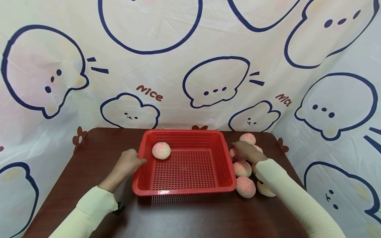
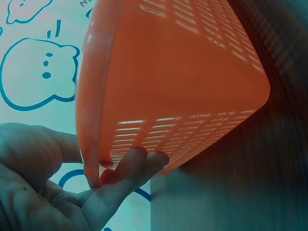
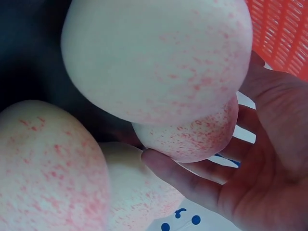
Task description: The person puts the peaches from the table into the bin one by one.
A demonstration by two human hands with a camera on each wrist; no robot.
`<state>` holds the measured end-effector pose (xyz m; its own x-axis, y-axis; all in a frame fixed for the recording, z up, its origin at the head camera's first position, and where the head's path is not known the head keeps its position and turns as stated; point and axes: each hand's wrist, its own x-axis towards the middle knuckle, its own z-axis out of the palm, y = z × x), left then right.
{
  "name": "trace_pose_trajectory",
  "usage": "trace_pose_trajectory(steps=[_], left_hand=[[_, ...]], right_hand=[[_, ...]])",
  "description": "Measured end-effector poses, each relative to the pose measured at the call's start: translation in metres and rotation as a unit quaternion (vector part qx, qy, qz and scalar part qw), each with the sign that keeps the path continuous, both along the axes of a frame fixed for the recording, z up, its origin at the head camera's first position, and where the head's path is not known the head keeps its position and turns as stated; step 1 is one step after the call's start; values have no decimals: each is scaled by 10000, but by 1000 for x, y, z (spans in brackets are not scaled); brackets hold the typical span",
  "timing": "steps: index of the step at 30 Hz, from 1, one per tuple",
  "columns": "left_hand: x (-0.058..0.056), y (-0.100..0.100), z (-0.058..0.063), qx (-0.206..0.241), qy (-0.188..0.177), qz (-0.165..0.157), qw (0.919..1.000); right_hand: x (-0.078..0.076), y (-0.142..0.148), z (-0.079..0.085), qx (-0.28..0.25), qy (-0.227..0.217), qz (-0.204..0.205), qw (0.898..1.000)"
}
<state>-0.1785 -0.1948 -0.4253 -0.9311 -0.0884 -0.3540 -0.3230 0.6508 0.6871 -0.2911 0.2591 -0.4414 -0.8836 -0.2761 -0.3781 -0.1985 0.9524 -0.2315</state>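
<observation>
A red plastic basket (image 1: pixel 187 191) with slotted walls stands on the table. My left hand (image 1: pixel 128 162) grips its left rim, thumb on one side and fingers on the outer wall, as the left wrist view shows. One cream peach with pink speckles (image 1: pixel 161 150) lies inside, in the far left corner. Beyond the basket's right wall, my right hand (image 1: pixel 247 152) reaches into a group of peaches. Its fingers curve round one speckled peach (image 3: pixel 197 137), partly hidden behind a nearer peach (image 3: pixel 159 57) in the right wrist view.
Several more peaches lie right of the basket, among them one by its near right corner (image 1: pixel 245 187), a yellowish one (image 1: pixel 265 189) and one at the back (image 1: pixel 248 138). The dark brown table (image 1: pixel 190 218) meets a cartoon-printed cloth (image 1: pixel 172 112) at the back.
</observation>
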Motion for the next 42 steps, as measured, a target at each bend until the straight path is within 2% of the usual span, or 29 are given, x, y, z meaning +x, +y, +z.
trace_pose_trajectory(steps=[5,12,19,22,26,29,34,42], left_hand=[[1,1,1,-23,-4,7,10000],[0,0,3,-94,44,-27,9999],[0,1,3,-72,47,-42,10000],[1,1,3,-75,74,-52,9999],[1,1,2,-89,101,-69,9999],[1,0,2,-74,104,-68,9999],[1,0,1,-45,114,-71,9999],[1,0,0,-4,73,-29,10000]], right_hand=[[-7,1,5,276,573,361,9973],[-9,3,15,125,606,-24,9981],[-7,3,25,176,858,147,9960],[-5,4,28,-76,711,-180,9973],[-5,6,32,-377,678,-376,9963],[-8,7,35,-271,927,-55,9953],[-11,6,39,90,1176,204,9928],[-12,4,45,-221,1160,126,9929]])
